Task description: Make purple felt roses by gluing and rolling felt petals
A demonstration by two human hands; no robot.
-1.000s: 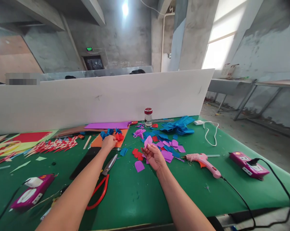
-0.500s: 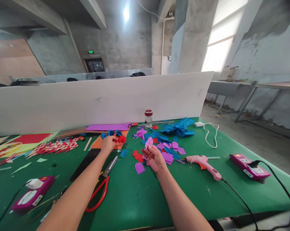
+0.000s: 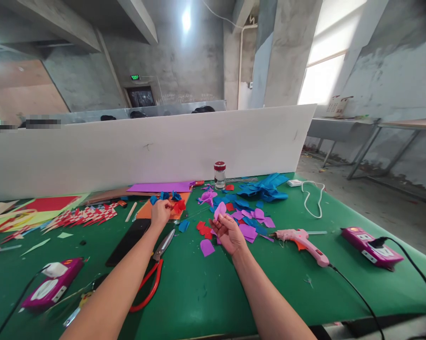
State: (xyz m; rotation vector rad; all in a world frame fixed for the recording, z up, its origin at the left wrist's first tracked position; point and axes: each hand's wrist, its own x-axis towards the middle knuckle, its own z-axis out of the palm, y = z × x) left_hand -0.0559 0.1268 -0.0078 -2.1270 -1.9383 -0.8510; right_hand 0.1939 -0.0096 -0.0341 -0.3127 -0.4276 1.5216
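Note:
My right hand point(image 3: 230, 233), palm partly turned up, pinches a curved purple paper petal point(image 3: 220, 209) between thumb and fingertips. My left hand point(image 3: 160, 213) is closed in a pinch right beside a red paper flower point(image 3: 179, 206); what its fingertips hold is hidden. Blue paper flowers point(image 3: 165, 195) lie just behind that hand on an orange sheet point(image 3: 144, 211). Around my right hand lie red petals point(image 3: 203, 228), loose purple petals point(image 3: 207, 247), blue pieces point(image 3: 241, 203) and a purple paper flower point(image 3: 207, 196).
Red-handled scissors point(image 3: 158, 278) and a black phone point(image 3: 129, 241) lie by my left forearm. A pink glue gun point(image 3: 303, 241) with a cord rests at right, near a purple power strip point(image 3: 371, 248). A red-lidded jar point(image 3: 220, 175) stands before the white board point(image 3: 184, 146).
The view has shifted slightly, so things sit a little farther right. Both hands keep nearly the same pose, the purple petal still in my right hand.

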